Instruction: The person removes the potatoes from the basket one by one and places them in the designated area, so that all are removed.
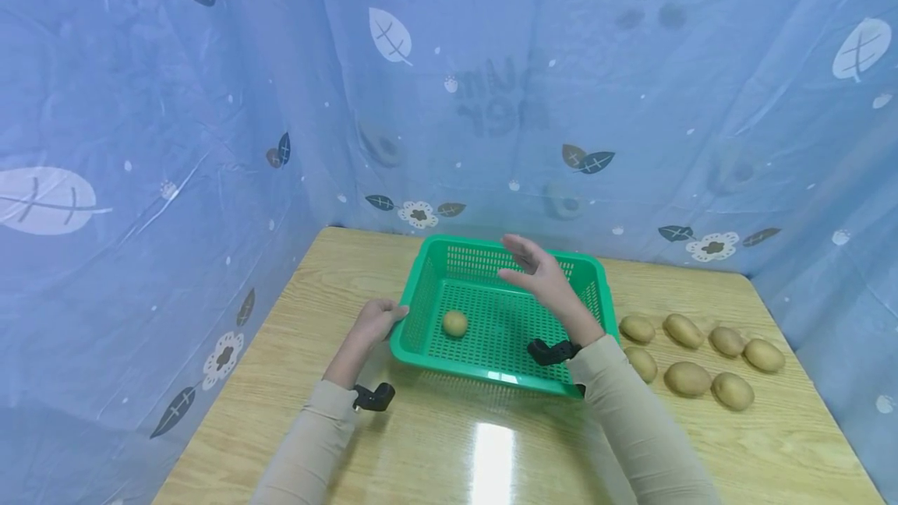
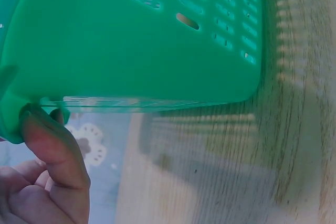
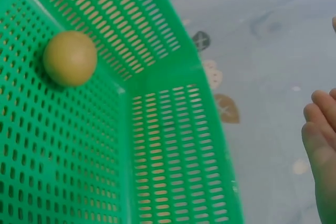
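A green plastic basket (image 1: 491, 374) with slotted walls stands on the wooden table. Inside it, toward the left, lies one potato (image 1: 455, 323), which also shows as a round tan potato (image 3: 70, 58) in the right wrist view. My left hand (image 1: 373, 321) grips the basket's left rim; the left wrist view has that hand (image 2: 58, 166) with a digit hooked up against the rim at a corner. Over the right part of the basket hovers my right hand (image 1: 543, 275), thumb apart from the extended fingers and nothing held. Part of the right hand (image 3: 323, 140) appears at the right wrist view's edge.
Several potatoes (image 1: 687, 379) lie in two loose rows on the table (image 1: 793, 443), just right of the basket. A blue patterned curtain (image 1: 449, 100) hangs behind the table and along both sides. Each wrist wears a black camera mount.
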A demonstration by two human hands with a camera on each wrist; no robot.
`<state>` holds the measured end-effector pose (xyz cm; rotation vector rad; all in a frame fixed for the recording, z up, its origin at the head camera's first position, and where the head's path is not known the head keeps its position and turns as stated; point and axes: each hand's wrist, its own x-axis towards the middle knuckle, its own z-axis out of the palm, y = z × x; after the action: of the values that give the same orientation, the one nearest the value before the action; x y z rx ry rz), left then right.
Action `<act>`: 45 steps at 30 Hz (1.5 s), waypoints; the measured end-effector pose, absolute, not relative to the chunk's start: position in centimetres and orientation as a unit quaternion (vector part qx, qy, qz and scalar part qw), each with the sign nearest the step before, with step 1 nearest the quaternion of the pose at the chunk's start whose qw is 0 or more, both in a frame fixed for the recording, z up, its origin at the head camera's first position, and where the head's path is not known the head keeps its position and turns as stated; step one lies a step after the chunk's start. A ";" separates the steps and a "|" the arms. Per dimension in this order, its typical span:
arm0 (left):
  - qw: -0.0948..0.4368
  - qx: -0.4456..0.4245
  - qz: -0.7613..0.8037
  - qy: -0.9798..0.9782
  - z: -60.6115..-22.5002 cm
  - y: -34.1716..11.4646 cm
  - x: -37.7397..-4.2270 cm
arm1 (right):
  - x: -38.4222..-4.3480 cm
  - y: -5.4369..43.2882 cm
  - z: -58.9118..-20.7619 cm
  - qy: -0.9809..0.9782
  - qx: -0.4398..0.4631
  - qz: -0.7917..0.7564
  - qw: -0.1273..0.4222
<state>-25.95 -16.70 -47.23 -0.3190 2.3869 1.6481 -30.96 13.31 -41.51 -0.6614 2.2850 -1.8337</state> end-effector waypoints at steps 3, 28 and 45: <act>0.111 -0.109 0.564 0.811 -47.3 -16.7 -25.9 | -31.7 12.7 -42.2 0.755 -0.223 -0.612 0.078; 0.104 -0.106 0.557 0.817 -47.1 -16.6 -25.7 | -34.3 8.9 -47.0 0.750 -0.249 -0.563 0.242; 0.109 -0.113 0.560 0.813 -47.1 -16.6 -25.7 | -34.5 8.4 -49.8 0.726 -0.297 -0.506 0.358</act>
<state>-25.73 -16.57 -47.12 -0.3336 2.3916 1.6471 -34.46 8.45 -49.82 -0.7661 1.8740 -1.3055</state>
